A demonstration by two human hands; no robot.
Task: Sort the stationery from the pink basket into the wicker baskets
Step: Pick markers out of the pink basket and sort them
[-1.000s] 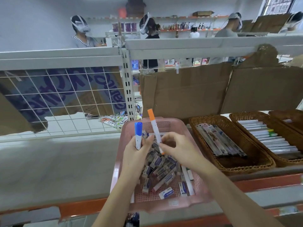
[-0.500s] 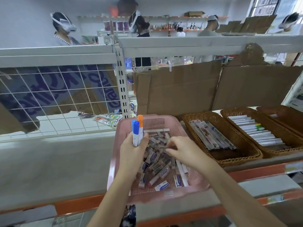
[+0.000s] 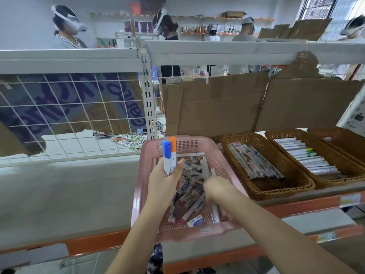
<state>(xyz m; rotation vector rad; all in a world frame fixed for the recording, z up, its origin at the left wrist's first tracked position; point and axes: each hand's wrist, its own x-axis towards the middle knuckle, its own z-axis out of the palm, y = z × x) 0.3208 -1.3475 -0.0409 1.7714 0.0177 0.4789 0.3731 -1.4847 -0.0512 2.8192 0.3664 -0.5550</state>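
One pink basket (image 3: 215,155) on the shelf, and three wicker baskets (image 3: 276,191) lined up beside it. Three markers (image 3: 169,155) stand together in a single fist: two with blue caps, one with an orange cap. Two hands over the pink basket. The erasers (image 3: 195,222) heaped inside are too many and too jumbled to count. Five people in headsets (image 3: 67,30) behind the shelving

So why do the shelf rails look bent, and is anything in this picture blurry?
Head view: the wide-angle lens bows the white shelf rail and stretches the edges. The right hand is smeared by motion over the pink basket; the left hand and its markers look sharper. Light is soft and even, with no harsh glare; the background people are hazy.
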